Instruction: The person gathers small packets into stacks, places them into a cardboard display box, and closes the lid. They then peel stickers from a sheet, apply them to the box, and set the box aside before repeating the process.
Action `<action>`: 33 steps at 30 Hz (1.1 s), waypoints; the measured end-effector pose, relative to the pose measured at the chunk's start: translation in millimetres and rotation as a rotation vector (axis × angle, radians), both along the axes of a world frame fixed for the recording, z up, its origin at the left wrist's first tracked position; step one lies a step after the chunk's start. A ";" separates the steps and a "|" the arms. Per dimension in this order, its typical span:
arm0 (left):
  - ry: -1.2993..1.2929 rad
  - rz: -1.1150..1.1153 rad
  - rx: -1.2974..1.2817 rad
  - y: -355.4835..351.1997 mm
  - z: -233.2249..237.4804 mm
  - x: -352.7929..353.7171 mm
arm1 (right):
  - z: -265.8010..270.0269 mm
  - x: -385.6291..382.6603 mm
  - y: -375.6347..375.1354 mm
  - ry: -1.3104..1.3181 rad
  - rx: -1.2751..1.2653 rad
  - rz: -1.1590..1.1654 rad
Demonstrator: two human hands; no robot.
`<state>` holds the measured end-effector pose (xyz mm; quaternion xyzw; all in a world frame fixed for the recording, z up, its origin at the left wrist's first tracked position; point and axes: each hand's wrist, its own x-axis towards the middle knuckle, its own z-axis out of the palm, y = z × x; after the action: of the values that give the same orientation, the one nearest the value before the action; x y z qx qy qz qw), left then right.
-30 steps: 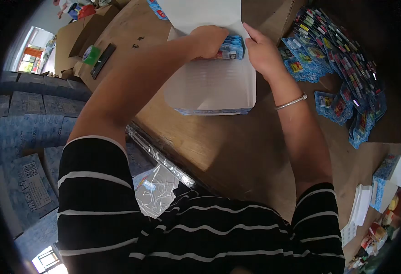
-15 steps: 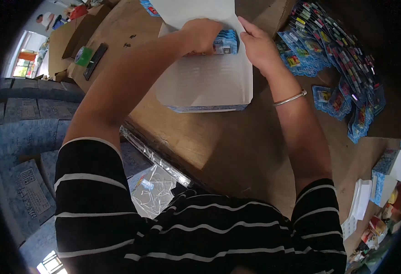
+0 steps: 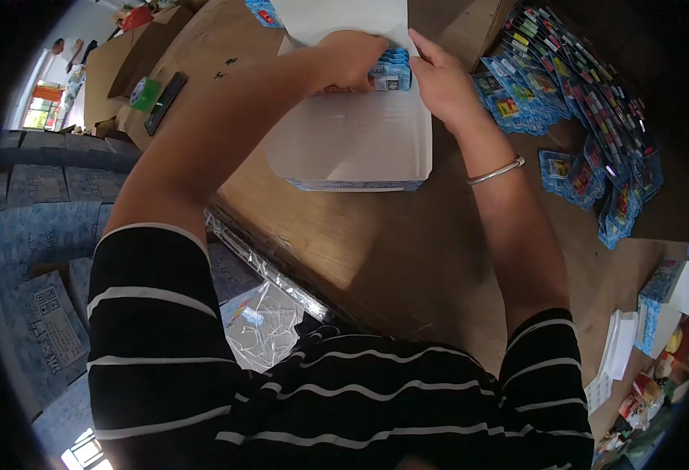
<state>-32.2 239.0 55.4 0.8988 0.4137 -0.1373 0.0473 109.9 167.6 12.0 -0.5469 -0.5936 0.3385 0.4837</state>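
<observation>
A white open box (image 3: pixel 352 149) with a blue patterned outside lies on the table in front of me, its lid raised at the far side. Inside its far end stands a row of blue packets (image 3: pixel 391 74). My left hand (image 3: pixel 354 59) reaches into the box, its fingers curled against these packets; the fingertips are partly hidden. Along the box's right wall, near the lid's hinge, my right hand (image 3: pixel 444 84) rests with thumb and forefinger spread apart. Its other fingers are partly out of sight.
Many blue carded packets (image 3: pixel 580 94) lie fanned out at the right. Green tape (image 3: pixel 145 94) and a dark bar-shaped object (image 3: pixel 165 103) lie at the left. Blue cartons (image 3: pixel 47 204) are stacked on the left, and a cardboard box (image 3: pixel 137 55) stands behind. A person (image 3: pixel 68 51) is far back.
The view has shifted slightly. My left hand has moved a little to the right over the packets; my right hand stays at the box's right wall.
</observation>
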 end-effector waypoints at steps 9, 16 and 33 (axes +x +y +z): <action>0.012 -0.134 0.184 3.4 -13.7 -2.2 | 0.5 6.7 3.1 -0.108 -0.062 -0.018; -0.063 -0.114 0.019 6.9 -4.3 -3.1 | -9.6 -0.2 8.3 0.091 0.051 -0.026; 0.009 0.015 0.147 -3.9 -10.5 6.9 | -47.6 101.5 -70.1 1.112 -0.232 -0.278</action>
<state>-25.3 235.1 44.9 0.8961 0.4294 -0.1104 -0.0195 211.4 97.5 -35.6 -0.4093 -0.1323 0.5707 0.6995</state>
